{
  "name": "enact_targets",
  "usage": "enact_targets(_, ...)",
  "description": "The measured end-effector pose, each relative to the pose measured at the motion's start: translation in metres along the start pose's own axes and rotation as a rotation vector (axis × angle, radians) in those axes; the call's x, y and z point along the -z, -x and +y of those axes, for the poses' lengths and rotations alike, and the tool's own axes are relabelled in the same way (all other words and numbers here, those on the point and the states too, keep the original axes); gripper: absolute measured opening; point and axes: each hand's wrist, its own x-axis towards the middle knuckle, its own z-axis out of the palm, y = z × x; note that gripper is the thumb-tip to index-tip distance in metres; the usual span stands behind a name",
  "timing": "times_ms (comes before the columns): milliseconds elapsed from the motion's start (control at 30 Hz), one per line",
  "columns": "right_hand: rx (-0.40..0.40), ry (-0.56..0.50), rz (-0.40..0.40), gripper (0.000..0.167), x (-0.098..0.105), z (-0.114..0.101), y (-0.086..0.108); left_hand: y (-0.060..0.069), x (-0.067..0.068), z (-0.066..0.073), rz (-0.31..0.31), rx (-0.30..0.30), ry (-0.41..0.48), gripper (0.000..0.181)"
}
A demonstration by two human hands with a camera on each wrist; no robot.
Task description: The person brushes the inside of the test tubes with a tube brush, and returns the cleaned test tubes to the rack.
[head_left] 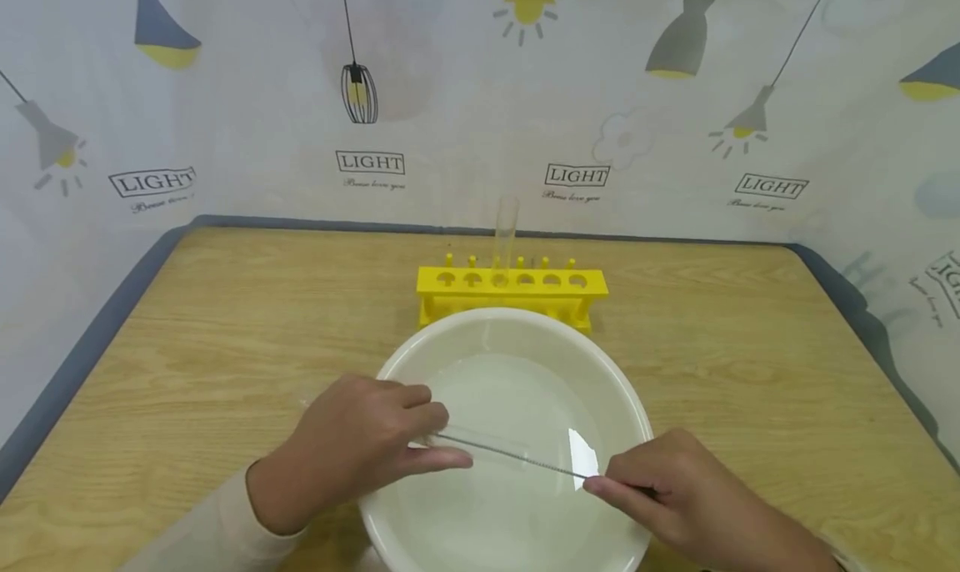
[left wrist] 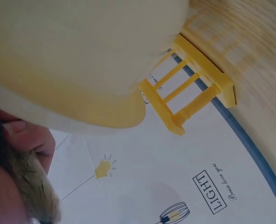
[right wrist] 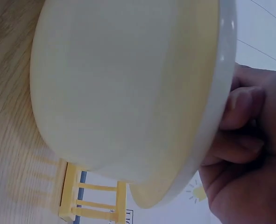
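My left hand [head_left: 360, 439] grips a clear test tube [head_left: 480, 440] over the white basin [head_left: 513, 320]. A thin twisted wire handle [head_left: 543, 465] runs from the tube to my right hand [head_left: 693, 493], which pinches its end between thumb and fingers. In the left wrist view, a bristly brush head [left wrist: 32, 182] lies beside the curled fingers of my left hand [left wrist: 30, 140]; the basin [left wrist: 81, 56] hides part of that hand. My right hand [right wrist: 250, 144] shows curled behind the basin's rim in the right wrist view.
A yellow test tube rack [head_left: 512, 282] stands just behind the basin, with one clear tube [head_left: 506, 230] upright in it. The basin holds clear liquid and rests on the wooden table [head_left: 247, 322]. A patterned cloth [head_left: 465, 97] hangs behind the table.
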Motion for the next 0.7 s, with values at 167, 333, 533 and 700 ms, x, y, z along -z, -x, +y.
enact_targets(167, 0.234, 0.272, 0.191, 0.040, -0.005, 0.005, -0.004, 0.000, 0.000, 0.003, -0.032, 0.023, 0.010, 0.051)
enact_targets(333, 0.295, 0.498, 0.276, 0.043, -0.004, 0.004, -0.008, 0.001, -0.001, 0.002, -0.038, 0.028, 0.012, 0.051)
enact_targets(533, 0.357, 0.658, 0.315, 0.050, 0.000, -0.001, -0.017, 0.003, -0.003, -0.001, -0.038, 0.039, -0.013, 0.048)
enact_targets(700, 0.403, 0.670, 0.340, 0.051, 0.002, -0.006, -0.021, 0.003, -0.003, -0.002, -0.022, 0.046, -0.011, 0.050)
